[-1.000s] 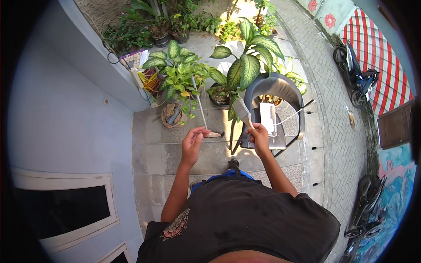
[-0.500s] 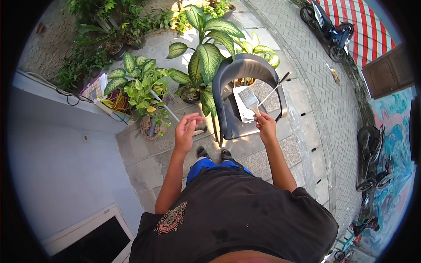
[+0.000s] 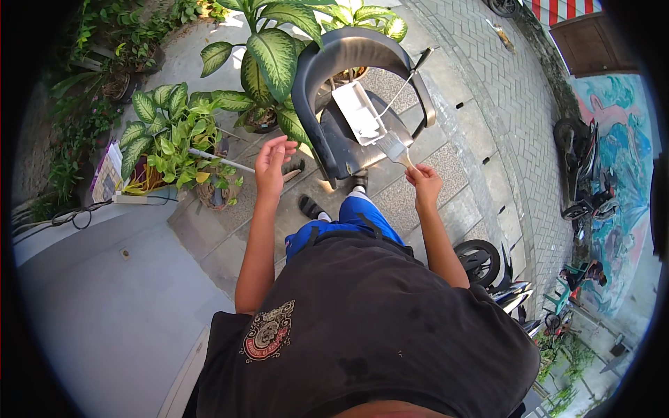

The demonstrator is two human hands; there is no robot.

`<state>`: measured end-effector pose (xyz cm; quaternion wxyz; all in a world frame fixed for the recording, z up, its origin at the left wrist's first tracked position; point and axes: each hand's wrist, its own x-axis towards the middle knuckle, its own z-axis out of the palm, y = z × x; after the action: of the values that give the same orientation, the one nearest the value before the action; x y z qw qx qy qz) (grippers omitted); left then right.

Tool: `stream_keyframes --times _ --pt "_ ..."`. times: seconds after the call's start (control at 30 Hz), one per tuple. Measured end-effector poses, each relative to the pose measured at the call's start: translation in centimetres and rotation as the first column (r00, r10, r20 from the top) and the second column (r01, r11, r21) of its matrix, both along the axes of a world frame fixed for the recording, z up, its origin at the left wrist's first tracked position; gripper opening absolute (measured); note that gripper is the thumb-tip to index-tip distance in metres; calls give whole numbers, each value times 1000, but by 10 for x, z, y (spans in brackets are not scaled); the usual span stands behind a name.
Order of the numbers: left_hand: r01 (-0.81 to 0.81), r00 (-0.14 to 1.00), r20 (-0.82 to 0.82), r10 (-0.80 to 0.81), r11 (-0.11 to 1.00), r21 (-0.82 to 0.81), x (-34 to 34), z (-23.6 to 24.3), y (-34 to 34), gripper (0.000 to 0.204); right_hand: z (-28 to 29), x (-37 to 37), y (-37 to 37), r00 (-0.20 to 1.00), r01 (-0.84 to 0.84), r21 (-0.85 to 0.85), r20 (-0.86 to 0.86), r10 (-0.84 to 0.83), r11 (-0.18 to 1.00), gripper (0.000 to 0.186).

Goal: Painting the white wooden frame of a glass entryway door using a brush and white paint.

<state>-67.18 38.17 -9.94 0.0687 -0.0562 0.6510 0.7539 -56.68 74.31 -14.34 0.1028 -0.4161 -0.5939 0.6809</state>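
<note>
My right hand [image 3: 424,182] grips the handle of a flat paintbrush [image 3: 394,148], its bristles pointing up-left beside a white tray [image 3: 352,111]. That tray lies on the seat of a dark plastic armchair [image 3: 331,45], with a thin rod [image 3: 398,89] slanting from it to a dark grip at the chair's right. My left hand [image 3: 272,164] is raised left of the chair, fingers apart and slightly curled, holding nothing. Behind it a long pale pole [image 3: 230,164] slants among the leaves of a potted plant [image 3: 171,132].
A large variegated plant [image 3: 265,63] stands behind the chair. A low wall [image 3: 97,292] runs at lower left. Motorcycles [image 3: 578,167] line the paved lane [image 3: 509,83] on the right; another's wheel [image 3: 477,263] sits near my right forearm. My sandalled feet [image 3: 312,207] are on tiles.
My view has turned, shifting chair and plants up and left, revealing a nearby motorcycle. The paintbrush in my right hand has tipped from upright toward the left, beside the tray.
</note>
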Motion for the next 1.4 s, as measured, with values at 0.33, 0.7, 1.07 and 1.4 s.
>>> stream_keyframes --times 0.33,0.7,1.07,1.4 --pt "-115 964 187 188 932 -342 -48 -195 88 46 -98 -132 80 886 -463 474 278 372 749 24" --pt "-258 874 -94 478 291 -921 -85 -310 179 87 -243 -332 67 631 -704 550 192 752 450 21" --pt "-290 857 -213 468 97 -952 -88 -334 177 84 -346 -384 31 570 -759 596 415 709 262 23" --pt "-275 862 -212 460 73 -959 -87 -335 173 84 -359 -391 22 537 -766 616 458 708 183 21"
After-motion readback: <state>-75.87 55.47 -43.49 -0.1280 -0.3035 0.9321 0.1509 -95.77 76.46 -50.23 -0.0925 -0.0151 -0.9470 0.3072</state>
